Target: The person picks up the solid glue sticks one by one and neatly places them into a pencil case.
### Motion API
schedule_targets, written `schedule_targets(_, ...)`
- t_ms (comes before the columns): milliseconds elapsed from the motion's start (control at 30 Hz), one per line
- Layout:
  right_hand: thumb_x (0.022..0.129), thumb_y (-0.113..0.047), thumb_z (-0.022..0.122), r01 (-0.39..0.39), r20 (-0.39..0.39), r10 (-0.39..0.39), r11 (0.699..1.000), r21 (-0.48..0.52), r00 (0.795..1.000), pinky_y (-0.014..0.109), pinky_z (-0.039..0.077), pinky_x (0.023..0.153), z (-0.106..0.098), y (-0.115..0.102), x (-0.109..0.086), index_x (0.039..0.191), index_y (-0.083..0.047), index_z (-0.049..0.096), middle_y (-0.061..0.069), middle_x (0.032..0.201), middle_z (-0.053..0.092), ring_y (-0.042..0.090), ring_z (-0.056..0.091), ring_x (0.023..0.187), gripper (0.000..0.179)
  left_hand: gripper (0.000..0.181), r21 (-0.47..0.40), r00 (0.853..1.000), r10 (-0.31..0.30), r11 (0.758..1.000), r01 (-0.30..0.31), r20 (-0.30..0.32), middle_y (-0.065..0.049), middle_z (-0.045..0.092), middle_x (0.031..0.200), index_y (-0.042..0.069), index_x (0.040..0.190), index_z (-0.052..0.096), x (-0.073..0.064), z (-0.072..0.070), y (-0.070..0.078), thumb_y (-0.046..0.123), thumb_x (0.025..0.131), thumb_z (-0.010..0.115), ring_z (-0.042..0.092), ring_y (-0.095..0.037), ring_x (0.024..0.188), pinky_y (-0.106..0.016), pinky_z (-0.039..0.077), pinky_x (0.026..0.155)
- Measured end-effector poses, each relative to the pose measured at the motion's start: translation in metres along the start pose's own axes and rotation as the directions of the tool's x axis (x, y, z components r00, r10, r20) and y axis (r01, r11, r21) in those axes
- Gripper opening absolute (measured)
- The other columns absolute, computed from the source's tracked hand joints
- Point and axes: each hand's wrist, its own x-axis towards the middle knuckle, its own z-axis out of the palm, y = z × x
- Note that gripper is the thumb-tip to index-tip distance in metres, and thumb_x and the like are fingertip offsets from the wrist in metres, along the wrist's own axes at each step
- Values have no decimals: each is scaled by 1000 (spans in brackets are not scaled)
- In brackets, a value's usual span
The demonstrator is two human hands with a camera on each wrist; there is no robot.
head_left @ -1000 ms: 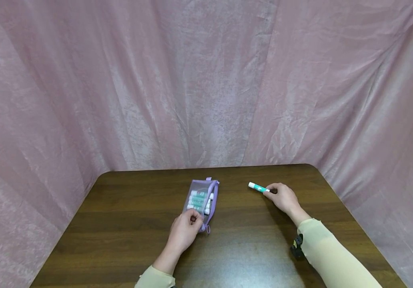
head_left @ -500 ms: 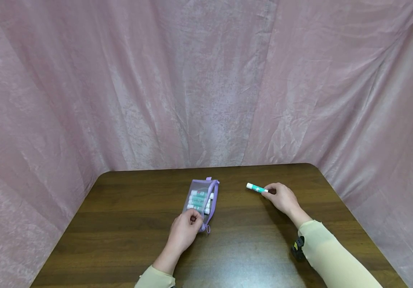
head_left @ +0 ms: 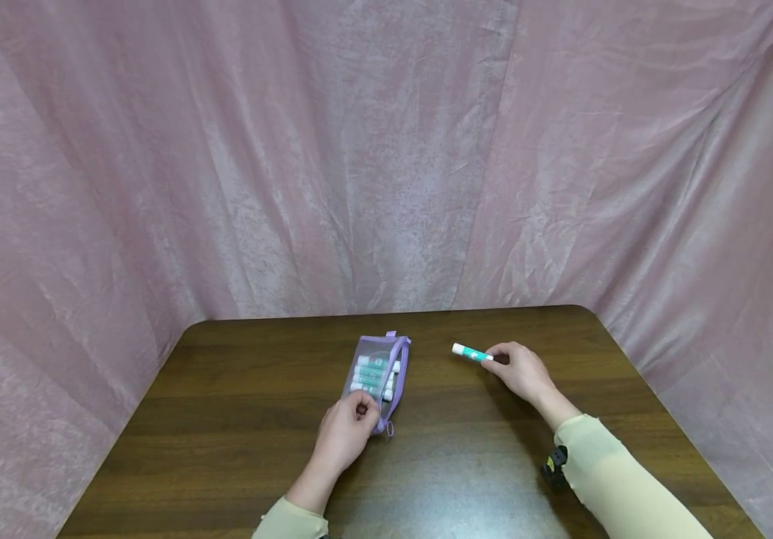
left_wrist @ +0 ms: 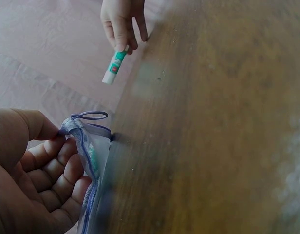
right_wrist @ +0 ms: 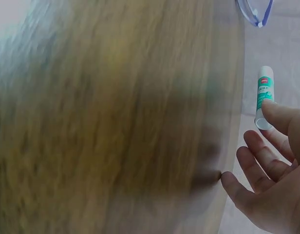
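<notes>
A purple-edged mesh zipper pouch (head_left: 374,349) lies on the table with several green-and-white glue sticks (head_left: 370,373) inside, seen through the mesh. My left hand (head_left: 346,434) pinches the pouch's near corner between thumb and forefinger, beside the small purple ring (left_wrist: 91,115). To the right of the pouch, my right hand (head_left: 524,372) holds one more glue stick (head_left: 471,352) by its end between thumb and fingers, the white cap pointing left toward the pouch. In the right wrist view this glue stick (right_wrist: 265,90) stands out past the thumb, while the other fingers are spread loosely below.
The brown wooden table (head_left: 238,404) has rounded far corners. Behind and around it hangs a pink curtain (head_left: 386,165). A small black device (head_left: 553,468) sits at my right wrist by the sleeve.
My right hand has moved a little to the left with the glue stick, closer to the pouch. The left hand and the pouch have stayed in place.
</notes>
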Motion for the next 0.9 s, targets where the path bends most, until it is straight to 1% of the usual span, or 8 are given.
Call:
schedule_targets(233, 92, -32, 74, 12, 17, -12, 1000, 16, 1000, 48, 47, 88, 4, -8, 0, 105, -17, 74, 6, 112, 66, 26, 62, 103, 20, 10, -5, 1000, -3, 1000, 3, 1, 13, 57, 70, 24, 80, 64, 0, -1, 2, 20, 90, 65, 51, -8, 63, -30, 42, 63)
schedule_targets(500, 91, -31, 75, 20, 19, -21, 999, 38, 1000, 49, 48, 89, 8, -17, 0, 106, -17, 74, 5, 112, 66, 26, 64, 104, 20, 10, -5, 1000, -1, 1000, 1, 1, 13, 57, 70, 23, 81, 64, 0, -1, 2, 20, 90, 65, 51, -8, 64, -31, 43, 63)
schedule_targets(733, 90, -31, 76, 18, 27, -20, 998, 57, 999, 47, 48, 90, 12, -28, 0, 103, -19, 74, 2, 111, 66, 24, 64, 104, 17, 9, -7, 1000, 1, 1000, -1, 0, 12, 57, 70, 23, 81, 64, 0, 0, 0, 20, 90, 65, 51, -9, 63, -30, 43, 63)
schedule_targets(900, 90, -31, 76, 30, 37, -32, 998, 58, 999, 49, 48, 89, 16, -32, 1, 103, -21, 74, 2, 112, 66, 25, 64, 105, 16, 10, -5, 1000, 2, 1000, -2, -1, 12, 57, 70, 24, 81, 64, 0, -1, 0, 21, 90, 65, 51, -8, 63, -30, 43, 63)
